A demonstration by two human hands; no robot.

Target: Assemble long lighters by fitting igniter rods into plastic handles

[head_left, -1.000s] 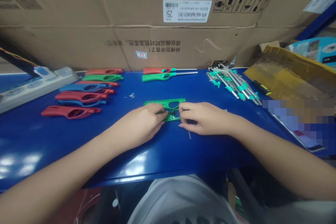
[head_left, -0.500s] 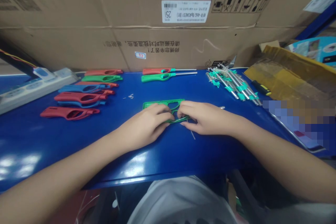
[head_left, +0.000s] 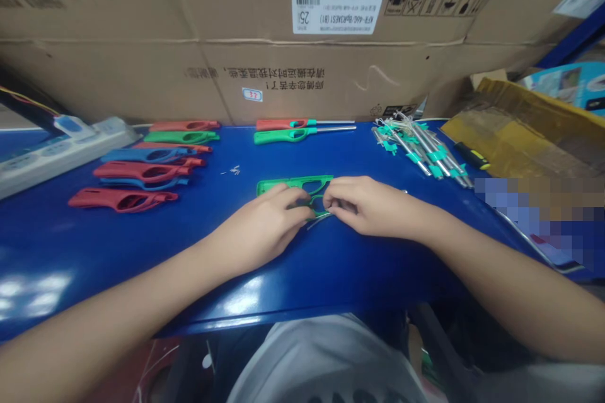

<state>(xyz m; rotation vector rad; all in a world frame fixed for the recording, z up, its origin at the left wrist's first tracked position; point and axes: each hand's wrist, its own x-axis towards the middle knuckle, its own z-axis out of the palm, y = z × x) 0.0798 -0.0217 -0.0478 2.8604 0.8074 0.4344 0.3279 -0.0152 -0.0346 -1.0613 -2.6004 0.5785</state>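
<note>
A green plastic lighter shell (head_left: 308,182) lies open on the blue table, with a second green part just below it, partly under my fingers. My left hand (head_left: 269,223) is closed on the left portion of that nearer green part. Close beside it on the right, my right hand (head_left: 362,206) pinches something too small to make out, fingertips at the green part. A thin pale wire (head_left: 316,221) runs between the two hands. A metal tip (head_left: 405,191) pokes out beyond my right hand.
Red, blue and green shells (head_left: 123,199) lie at the left beside a power strip (head_left: 61,154). Two lighters with metal rods (head_left: 305,132) lie at the back. Metal tubes with teal parts (head_left: 425,148) are piled right, near a taped box (head_left: 529,132). Small pins (head_left: 235,170) sit left of centre.
The thin wire has swung from pointing down at the right to slanting down toward my left hand. My right fingertips have drawn together and the view has shifted slightly.
</note>
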